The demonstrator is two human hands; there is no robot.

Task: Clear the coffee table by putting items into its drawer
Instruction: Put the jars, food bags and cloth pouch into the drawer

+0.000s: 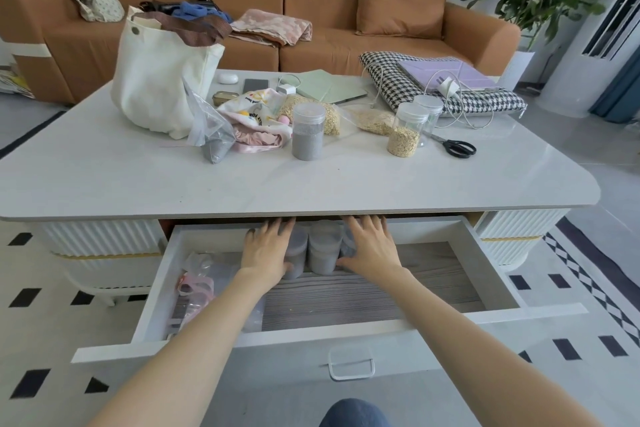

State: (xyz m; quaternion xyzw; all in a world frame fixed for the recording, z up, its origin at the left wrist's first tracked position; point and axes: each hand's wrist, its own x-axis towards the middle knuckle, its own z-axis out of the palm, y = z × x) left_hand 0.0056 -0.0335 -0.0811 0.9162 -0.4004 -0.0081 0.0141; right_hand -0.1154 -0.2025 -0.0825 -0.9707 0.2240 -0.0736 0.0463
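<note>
The white coffee table (104, 177) has its drawer (498, 274) pulled out toward me. Inside it, at the back, stand clear jars of grey powder (322, 253), partly hidden under the tabletop. My left hand (268, 250) lies against the left jar and my right hand (370, 246) against the right side of the group, fingers straight. On the tabletop stand a jar of grey powder (307, 132), a jar of oats (406, 130), an empty jar (429, 111), bags of oats (372, 121), a bag of grey powder (211, 135) and black scissors (457, 148).
A white tote bag (156, 80) stands at the table's left. A houndstooth cushion (398, 80) with a purple case and charger lies at the right. A green notebook (325, 87), phone and earbud case lie at the back. Plastic bags and pink ribbon (195, 284) fill the drawer's left end.
</note>
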